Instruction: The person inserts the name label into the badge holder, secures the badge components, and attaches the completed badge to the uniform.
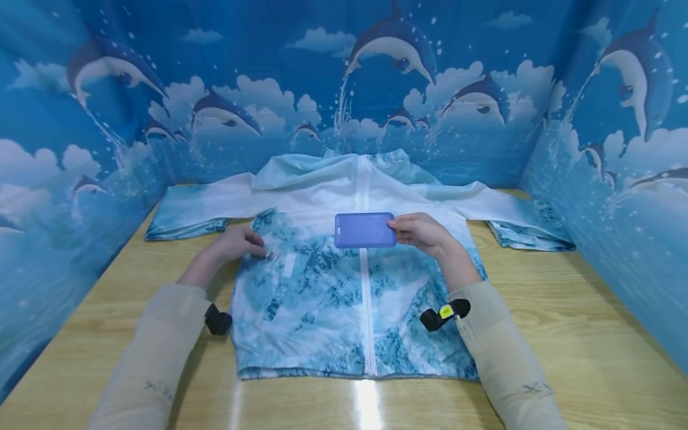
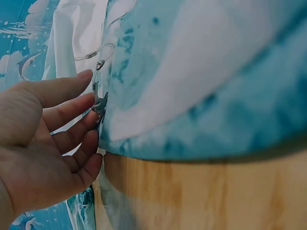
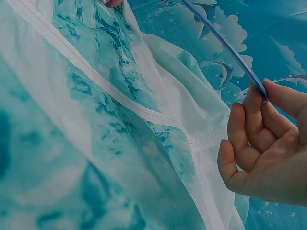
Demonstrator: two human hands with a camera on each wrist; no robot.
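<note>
My right hand (image 1: 424,232) pinches one short end of a flat blue-purple card holder (image 1: 364,230) between thumb and fingers, holding it above the jacket's zipper. Edge-on, the same card holder (image 3: 230,50) shows as a thin strip in the right wrist view. At the jacket's left side, my left hand (image 1: 240,241) has its fingertips at a small metal clip (image 2: 100,103) with a clear strap loop (image 2: 108,48). The left fingers are loosely bent, with the thumb apart from them. Beneath both hands the blue-and-white zip jacket (image 1: 322,298) lies spread out.
The jacket's sleeves (image 1: 188,206) reach out to both sides, their ends folded. A wood-grain table (image 1: 537,310) lies underneath. Blue dolphin-print curtains (image 1: 269,54) enclose the back and both sides.
</note>
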